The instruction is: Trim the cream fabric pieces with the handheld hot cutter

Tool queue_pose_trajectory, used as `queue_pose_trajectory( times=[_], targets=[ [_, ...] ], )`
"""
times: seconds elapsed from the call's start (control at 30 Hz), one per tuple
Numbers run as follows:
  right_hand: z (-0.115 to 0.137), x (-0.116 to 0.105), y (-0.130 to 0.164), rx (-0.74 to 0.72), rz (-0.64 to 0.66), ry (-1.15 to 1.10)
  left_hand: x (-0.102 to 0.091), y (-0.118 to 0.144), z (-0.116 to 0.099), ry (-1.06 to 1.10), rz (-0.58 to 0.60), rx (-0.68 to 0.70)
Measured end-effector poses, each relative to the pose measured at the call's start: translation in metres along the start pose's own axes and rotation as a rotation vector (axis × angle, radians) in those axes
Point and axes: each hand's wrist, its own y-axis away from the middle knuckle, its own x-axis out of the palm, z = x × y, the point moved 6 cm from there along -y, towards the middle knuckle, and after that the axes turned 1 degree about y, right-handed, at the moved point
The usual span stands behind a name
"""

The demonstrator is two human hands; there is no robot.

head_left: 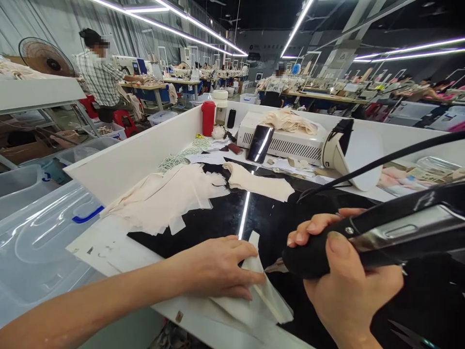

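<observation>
Single head-worn view, looking forward and down across the worktop (203, 228) from the person's own standing spot at its near edge. Very close: left hand (218, 266) and right hand (345, 276) fill the lower frame. Beyond the white box (286, 140) at the far side, the factory hall stretches away.

A red flask (208, 118) stands by the white partition (138, 155), near a white vented box (286, 141) topped with cream cloth. Cut cream pieces (170, 196) lie heaped; a fan (45, 57) sits, perhaps idle, behind.
</observation>
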Motion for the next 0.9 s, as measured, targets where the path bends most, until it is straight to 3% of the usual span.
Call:
queue_pose_trajectory(
  times=[0.9],
  targets=[
    [-0.01, 0.009, -0.013, -0.043, -0.023, 0.014, 0.0, 0.002, 0.002, 0.075, -0.035, -0.071]
  ],
)
